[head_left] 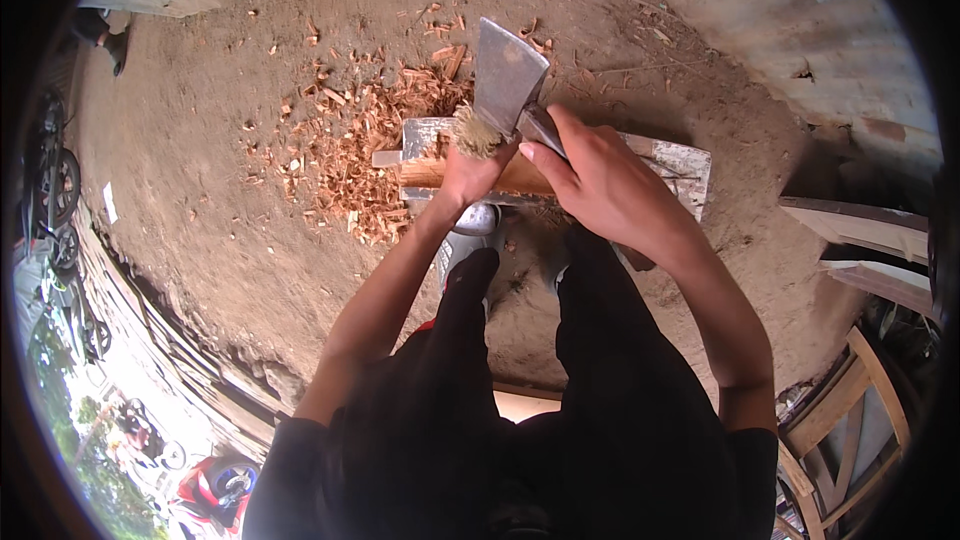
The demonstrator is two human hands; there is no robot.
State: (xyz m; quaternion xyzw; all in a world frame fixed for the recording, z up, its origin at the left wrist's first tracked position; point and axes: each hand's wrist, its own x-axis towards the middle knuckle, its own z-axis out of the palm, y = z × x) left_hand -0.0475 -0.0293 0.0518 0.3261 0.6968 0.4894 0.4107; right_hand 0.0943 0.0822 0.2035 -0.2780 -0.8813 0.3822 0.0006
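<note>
A: What's gripped by the R hand (595, 175)?

B: The handle (545, 132) of a broad-bladed tool, clasped close to the head. The metal blade (508, 75) is held up above the work, w/ its wide end turned away from the body.

A: And the L hand (472, 178)?

B: Closed round a fibre tuft (480, 136), straw-coloured & frayed at the top. Fingers mostly hidden, so the exact grip can't be told. The tuft is seen right by the blade's lower end; whether firm contact is made can't be told.

A: Pos. of the wood?

B: The wood piece (424, 175), orange-brown where bared, is laid lengthwise on a weathered board (688, 162) w/ flaking white paint. It's partly covered from view by both hands, so its full length can't be seen. A shiny rounded metal item (478, 219) is seen just below the L wrist; kind unclear.

A: What's on the ground?

B: Bare earth (200, 110), w/ wood chips (355, 155) heaped mainly at the board's L end & scattered beyond. Dark trousers (640, 360) are worn, legs set apart on the near side of the board.

A: Anything further out?

B: Corrugated sheeting (790, 30) is seen upper R, a wooden frame (850, 430) lower R, motorbikes (60, 180) along the far L. Upper L, another person's foot (117, 52) is caught nr the rim.
</note>
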